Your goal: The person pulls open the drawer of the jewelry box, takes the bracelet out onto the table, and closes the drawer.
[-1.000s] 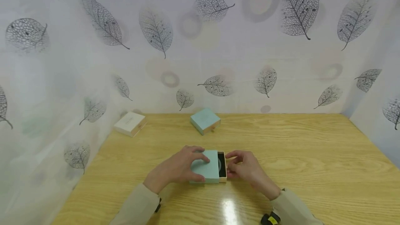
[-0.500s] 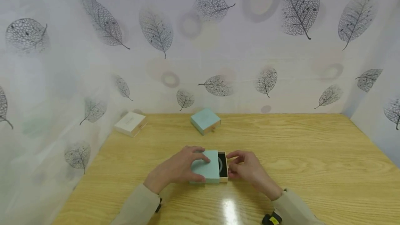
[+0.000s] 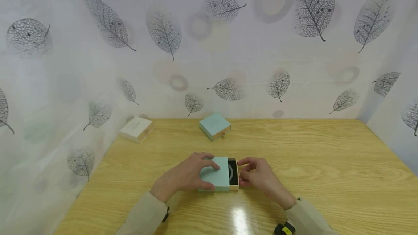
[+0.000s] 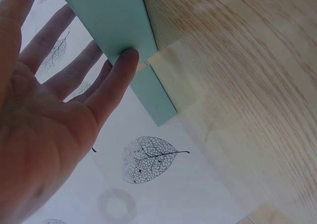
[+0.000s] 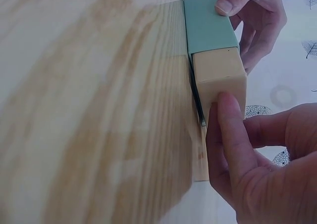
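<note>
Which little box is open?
The front teal box, held by the left hand: its drawer sticks out. The rear teal box and white box look closed.

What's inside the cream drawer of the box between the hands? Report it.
The exposed part of the cream drawer shows a black lining and a pale, bangle-like arc; the mint-green sleeve hides the rest.

Near green box: held by the left hand
Far green box: partly hidden behind the near one

White box, perhaps lettered, and teal box near leaf-print backdrop
</note>
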Tool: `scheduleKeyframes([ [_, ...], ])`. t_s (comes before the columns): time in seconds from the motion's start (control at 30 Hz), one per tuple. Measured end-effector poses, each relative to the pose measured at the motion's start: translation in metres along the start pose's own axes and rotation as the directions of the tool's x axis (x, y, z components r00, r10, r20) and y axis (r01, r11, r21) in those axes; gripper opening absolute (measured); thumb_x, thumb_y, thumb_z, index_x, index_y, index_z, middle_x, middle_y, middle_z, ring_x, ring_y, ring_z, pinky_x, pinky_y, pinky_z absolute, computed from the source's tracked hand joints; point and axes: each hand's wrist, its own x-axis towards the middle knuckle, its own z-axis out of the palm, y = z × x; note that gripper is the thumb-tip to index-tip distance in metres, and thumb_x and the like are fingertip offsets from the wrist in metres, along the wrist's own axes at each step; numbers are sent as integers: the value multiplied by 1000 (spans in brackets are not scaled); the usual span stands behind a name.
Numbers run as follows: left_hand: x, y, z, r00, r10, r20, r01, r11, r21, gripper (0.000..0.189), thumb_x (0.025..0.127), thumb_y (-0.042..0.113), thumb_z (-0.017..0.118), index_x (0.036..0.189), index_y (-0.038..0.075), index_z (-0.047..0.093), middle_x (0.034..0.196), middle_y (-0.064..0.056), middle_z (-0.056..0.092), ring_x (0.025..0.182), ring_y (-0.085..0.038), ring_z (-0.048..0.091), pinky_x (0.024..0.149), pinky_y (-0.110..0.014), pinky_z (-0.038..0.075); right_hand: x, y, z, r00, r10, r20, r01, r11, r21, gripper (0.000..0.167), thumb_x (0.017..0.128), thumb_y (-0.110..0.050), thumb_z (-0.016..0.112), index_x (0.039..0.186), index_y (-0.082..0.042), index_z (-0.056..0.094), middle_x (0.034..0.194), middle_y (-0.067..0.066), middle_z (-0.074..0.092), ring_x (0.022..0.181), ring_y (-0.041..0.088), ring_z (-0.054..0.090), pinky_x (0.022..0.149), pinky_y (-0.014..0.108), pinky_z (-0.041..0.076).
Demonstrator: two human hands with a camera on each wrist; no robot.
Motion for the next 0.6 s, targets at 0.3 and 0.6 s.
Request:
scheduleKeyframes([
  [0.3,0,1,0,1000,-5,3,5,1000,-2,50,83,39,85,127,19,71,154,-13,51,143,-40,45,115,-56,43,-1,-1,1,999,20,-28,-20,1000,-5,28,95,10,58,123,6,64,96,16,64,73,17,69,67,32,64],
  [0.6,0,1,-1,1000,-5,6,5,1000,6,51,83,39,85,127,20,70,154,-14,51,142,-40,46,116,-55,43,-1,-1,-1,1000,14,-25,-14,1000,9,28,95,10,58,123,7,63,95,16,64,73,16,69,68,32,64],
])
